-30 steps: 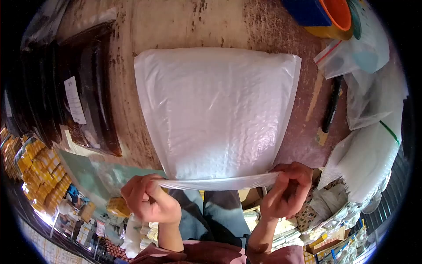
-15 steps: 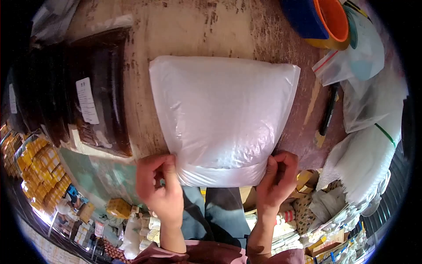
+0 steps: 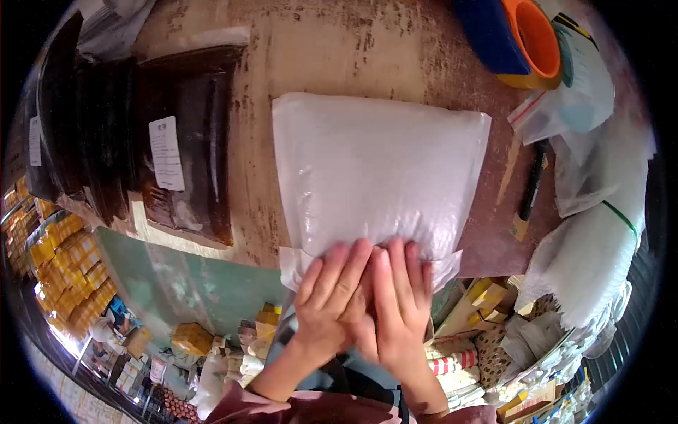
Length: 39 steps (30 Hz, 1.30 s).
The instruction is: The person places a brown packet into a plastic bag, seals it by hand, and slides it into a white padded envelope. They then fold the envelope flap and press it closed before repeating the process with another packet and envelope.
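A puffy white padded mailer (image 3: 381, 169) lies flat on the worn wooden table, its near edge folded over into a flap. My left hand (image 3: 332, 297) is spread flat on that flap, fingertips pointing away from me. Close beside it, my right hand (image 3: 399, 304) also lies on the flap, its fingers extended. Both palms press the mailer's near edge at the table's front, and they hide the flap's middle. The flap's corners stick out on either side of my hands.
Dark glossy packages with white labels (image 3: 166, 153) lie at the left. To the right are a roll of tape (image 3: 537, 35), a black marker (image 3: 533, 182), clear plastic bags (image 3: 575, 106) and white bubble wrap (image 3: 593, 247). Boxes (image 3: 191, 338) stand below the table.
My hands have let go of the mailer's near corners and moved together to its middle, fingers now flat. The near edge is folded. The view has shifted slightly.
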### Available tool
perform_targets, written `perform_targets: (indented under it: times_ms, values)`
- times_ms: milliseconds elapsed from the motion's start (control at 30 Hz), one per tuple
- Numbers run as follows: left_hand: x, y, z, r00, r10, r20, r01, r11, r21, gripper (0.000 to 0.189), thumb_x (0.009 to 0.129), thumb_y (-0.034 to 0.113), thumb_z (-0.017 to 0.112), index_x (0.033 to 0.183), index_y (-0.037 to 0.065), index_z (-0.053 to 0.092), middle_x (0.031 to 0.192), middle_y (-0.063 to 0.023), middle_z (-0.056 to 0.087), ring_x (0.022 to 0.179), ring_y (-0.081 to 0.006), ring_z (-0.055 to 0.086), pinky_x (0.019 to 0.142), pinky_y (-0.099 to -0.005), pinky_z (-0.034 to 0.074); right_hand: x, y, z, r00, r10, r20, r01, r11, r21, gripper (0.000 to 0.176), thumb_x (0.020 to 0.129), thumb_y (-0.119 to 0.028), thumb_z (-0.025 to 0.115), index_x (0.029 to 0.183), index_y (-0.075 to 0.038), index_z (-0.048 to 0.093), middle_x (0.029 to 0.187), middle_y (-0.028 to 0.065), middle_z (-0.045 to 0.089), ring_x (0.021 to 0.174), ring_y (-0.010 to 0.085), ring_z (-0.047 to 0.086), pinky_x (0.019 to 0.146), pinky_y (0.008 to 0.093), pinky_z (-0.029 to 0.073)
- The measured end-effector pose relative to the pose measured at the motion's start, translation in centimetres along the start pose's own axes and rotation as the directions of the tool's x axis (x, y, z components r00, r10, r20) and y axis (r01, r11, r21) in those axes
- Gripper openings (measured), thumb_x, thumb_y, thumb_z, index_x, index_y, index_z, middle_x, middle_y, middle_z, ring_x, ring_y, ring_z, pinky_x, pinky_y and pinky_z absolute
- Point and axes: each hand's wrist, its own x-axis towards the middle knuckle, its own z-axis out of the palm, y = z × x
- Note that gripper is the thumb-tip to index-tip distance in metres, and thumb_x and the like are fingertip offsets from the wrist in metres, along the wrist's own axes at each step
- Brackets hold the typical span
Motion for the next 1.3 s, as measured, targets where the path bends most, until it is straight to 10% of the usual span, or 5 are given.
perform_targets:
  times_ms: [600, 700, 767, 967, 1300]
  values:
    - [1.4, -1.0, -1.3, 0.965, -0.259, 0.048, 0.263, 0.944, -0.197, 0.102, 0.075, 0.039, 0.078, 0.145, -0.010, 0.022, 0.145, -0.0338, 0.033, 0.130, -0.0496, 0.040, 0.103, -0.0464, 0.043, 2.6, -1.1, 1.5, 0.863, 0.387, -0.324, -0.362, 0.922, 0.138, 0.073, 0.074, -0.012, 0.077, 0.136, 0.009, 0.045, 0.139, 0.0288, 0.046, 0.129, 0.0388, 0.047, 0.103, 0.0426, 0.042]
    - [1.5, -0.6, -1.4, 0.955, -0.295, 0.035, 0.295, 0.926, -0.238, 0.102, 0.073, 0.039, 0.079, 0.146, -0.007, 0.024, 0.146, -0.0301, 0.034, 0.128, -0.0492, 0.042, 0.101, -0.0476, 0.044, 2.9, -0.4, -0.7, 0.698, 0.715, -0.023, -0.566, 0.572, 0.593, 0.074, 0.076, -0.015, 0.078, 0.137, 0.008, 0.044, 0.140, 0.0289, 0.045, 0.129, 0.0371, 0.047, 0.102, 0.0398, 0.042]
    - [1.6, -0.1, -2.7, 0.967, -0.253, 0.027, 0.253, 0.948, -0.192, 0.093, 0.070, 0.031, 0.080, 0.146, 0.003, 0.033, 0.144, -0.0247, 0.040, 0.125, -0.0432, 0.048, 0.101, -0.0466, 0.045, 1.1, 0.9, 0.9, 0.876, 0.425, -0.226, -0.339, 0.878, 0.338, 0.085, 0.078, -0.021, 0.078, 0.145, 0.005, 0.032, 0.147, 0.0272, 0.036, 0.134, 0.0384, 0.040, 0.107, 0.0400, 0.037]
    - [0.3, -3.4, -5.8, 0.997, 0.053, 0.063, -0.049, 0.997, -0.067, 0.083, 0.069, 0.003, 0.072, 0.143, 0.026, 0.045, 0.141, -0.0207, 0.043, 0.118, -0.0375, 0.051, 0.102, -0.0437, 0.042, -2.2, 0.9, -3.7, 0.999, -0.048, 0.007, 0.045, 0.966, 0.254, 0.076, 0.076, -0.016, 0.078, 0.144, -0.016, 0.043, 0.156, 0.0221, 0.018, 0.144, 0.0396, 0.020, 0.113, 0.0448, 0.029]
    - [1.1, -2.9, -7.4, 0.944, 0.322, -0.065, -0.322, 0.947, 0.012, 0.065, 0.075, -0.005, 0.055, 0.139, 0.005, 0.044, 0.140, -0.0226, 0.040, 0.124, -0.0378, 0.048, 0.103, -0.0387, 0.043, -1.3, 3.8, -5.4, 0.945, -0.226, -0.235, 0.270, 0.947, 0.173, 0.051, 0.076, 0.005, 0.065, 0.125, -0.006, 0.057, 0.136, 0.0174, 0.051, 0.121, 0.0363, 0.052, 0.101, 0.0412, 0.045]
